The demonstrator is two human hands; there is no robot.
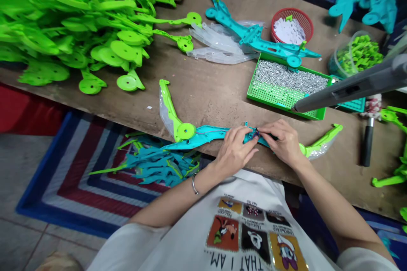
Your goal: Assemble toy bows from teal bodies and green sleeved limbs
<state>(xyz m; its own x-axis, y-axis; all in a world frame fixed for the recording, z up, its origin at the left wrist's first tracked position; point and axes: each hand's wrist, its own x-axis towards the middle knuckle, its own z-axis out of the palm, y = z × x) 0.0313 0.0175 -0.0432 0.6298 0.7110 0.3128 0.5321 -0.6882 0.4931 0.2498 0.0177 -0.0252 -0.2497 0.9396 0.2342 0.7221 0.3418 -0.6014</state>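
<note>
A toy-bow-like plastic assembly lies along the table's near edge, its blue middle body (210,133) flanked by a green arm (171,112) on the left and another green arm (324,142) on the right. Clear plastic pieces are fitted along both arms. My left hand (237,148) rests over the blue body, fingers bent and gripping near its centre. Beside it, my right hand (284,139) has thumb and forefinger pinched on a small dark part (256,132) at the body's middle. My fingers partly hide that part, and its kind is unclear.
Green parts (124,51) are heaped at left. Ahead lie clear plastic pieces (219,42), another blue body (254,36), a red basket (310,29) and a green tray (280,100) of metal screws. A grey pole-like tool (352,82) juts over the tray; a black-handled tool (367,144) lies right.
</note>
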